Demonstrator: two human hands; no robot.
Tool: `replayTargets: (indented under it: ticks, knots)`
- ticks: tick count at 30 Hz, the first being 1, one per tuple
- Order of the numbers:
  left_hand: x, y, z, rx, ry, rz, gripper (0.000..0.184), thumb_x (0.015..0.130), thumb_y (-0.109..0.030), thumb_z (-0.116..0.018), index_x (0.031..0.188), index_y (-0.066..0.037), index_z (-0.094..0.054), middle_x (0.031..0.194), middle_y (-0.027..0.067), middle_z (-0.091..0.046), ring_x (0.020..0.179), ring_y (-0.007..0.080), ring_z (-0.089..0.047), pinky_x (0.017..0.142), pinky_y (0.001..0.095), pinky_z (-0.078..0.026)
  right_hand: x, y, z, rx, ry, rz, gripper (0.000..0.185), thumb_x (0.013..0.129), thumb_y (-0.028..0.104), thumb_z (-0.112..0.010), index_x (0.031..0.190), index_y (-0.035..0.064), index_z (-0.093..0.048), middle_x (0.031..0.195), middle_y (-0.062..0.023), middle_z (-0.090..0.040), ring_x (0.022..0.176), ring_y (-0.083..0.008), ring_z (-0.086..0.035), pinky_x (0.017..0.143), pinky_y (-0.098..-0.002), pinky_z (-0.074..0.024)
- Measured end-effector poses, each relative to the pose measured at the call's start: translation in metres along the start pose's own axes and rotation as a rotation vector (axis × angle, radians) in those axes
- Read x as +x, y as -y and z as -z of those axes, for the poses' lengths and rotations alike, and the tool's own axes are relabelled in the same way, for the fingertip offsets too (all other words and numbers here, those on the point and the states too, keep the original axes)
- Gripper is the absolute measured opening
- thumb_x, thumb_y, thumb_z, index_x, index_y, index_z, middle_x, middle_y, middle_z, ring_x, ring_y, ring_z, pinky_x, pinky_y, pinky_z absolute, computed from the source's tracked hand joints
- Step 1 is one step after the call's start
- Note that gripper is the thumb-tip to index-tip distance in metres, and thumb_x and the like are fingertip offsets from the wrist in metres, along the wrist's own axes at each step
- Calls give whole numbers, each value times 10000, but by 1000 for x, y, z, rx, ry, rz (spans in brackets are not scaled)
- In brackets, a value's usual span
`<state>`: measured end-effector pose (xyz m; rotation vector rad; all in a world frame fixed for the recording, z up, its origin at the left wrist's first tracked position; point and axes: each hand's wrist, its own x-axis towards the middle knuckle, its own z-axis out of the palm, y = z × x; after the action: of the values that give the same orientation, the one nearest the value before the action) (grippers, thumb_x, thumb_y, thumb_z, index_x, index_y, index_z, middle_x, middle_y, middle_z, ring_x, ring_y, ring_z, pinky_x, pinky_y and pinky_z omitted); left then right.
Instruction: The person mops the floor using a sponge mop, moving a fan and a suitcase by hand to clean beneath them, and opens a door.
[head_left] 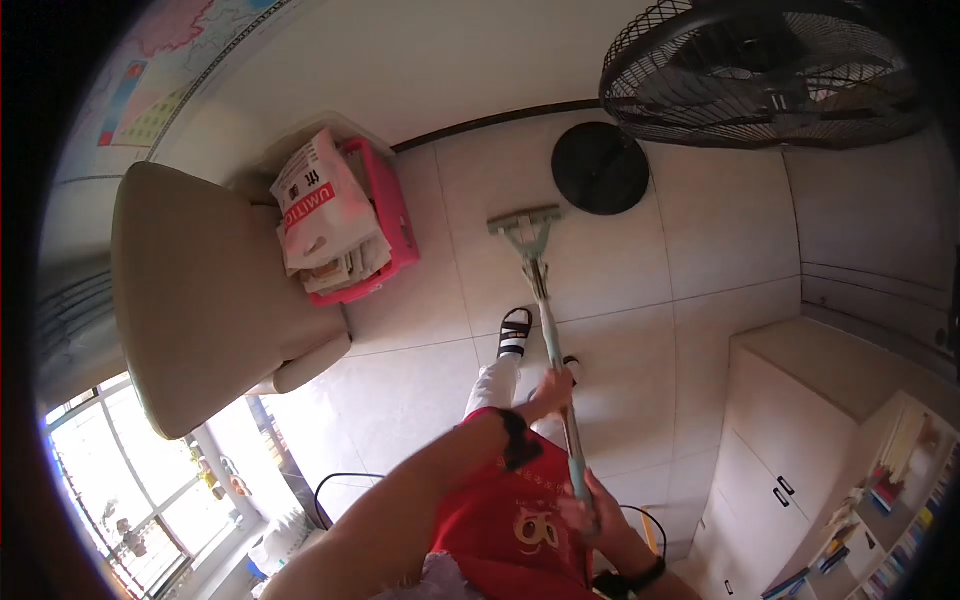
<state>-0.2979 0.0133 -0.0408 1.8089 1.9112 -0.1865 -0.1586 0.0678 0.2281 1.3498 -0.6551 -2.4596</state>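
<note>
A sponge mop with a pale green handle slants across the tiled floor from my body. Its flat head rests on the floor near the round black fan base, just left of it. My left hand is wrapped round the middle of the handle, with a dark band on that wrist. Lower down, close to my red apron, my right hand grips the upper end of the handle. My sandalled foot stands left of the handle; the other foot is partly hidden behind it.
A large black fan stands at the upper right. On the left are a beige chair and a pink basket filled with papers and a plastic bag. A cabinet and bookshelves line the right side.
</note>
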Motion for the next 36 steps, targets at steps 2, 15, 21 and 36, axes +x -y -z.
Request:
replayTargets:
  ticks: [2,15,21,36]
  knots:
    - [-32,-63,-3,66,-154,-80,243,595,-253,-635,711,-42,-609,786,116,-510,697,262,-526,526,387,-395,-39,-20,30,-54,-121,-4,349,904,436,-391,824,105,-469,597,4,-416,433,-80,-362,365,-211,-292]
    - [-37,-33,85,-1911,-36,1101,324,864,-326,-465,958,-16,-447,747,128,-499,647,254,-559,525,371,-456,-42,-13,-23,-278,-357,-45,318,918,403,-372,863,109,-479,618,4,-421,429,-69,-352,362,-200,-288]
    - [11,121,127,-2074,-290,1089,380,890,-401,-379,975,-30,-388,727,117,-499,591,266,-568,536,431,-524,31,90,-119,-393,43,-176,183,874,242,-482,937,70,-476,625,6,-408,466,-40,-360,384,-179,-300]
    - [175,372,171,-1021,-606,639,206,732,-263,-641,708,-58,-628,725,97,-622,684,247,-617,574,365,-498,129,261,-372,1,493,-143,536,832,114,-524,1171,-163,-215,729,-87,-430,591,-151,-523,508,-228,-506]
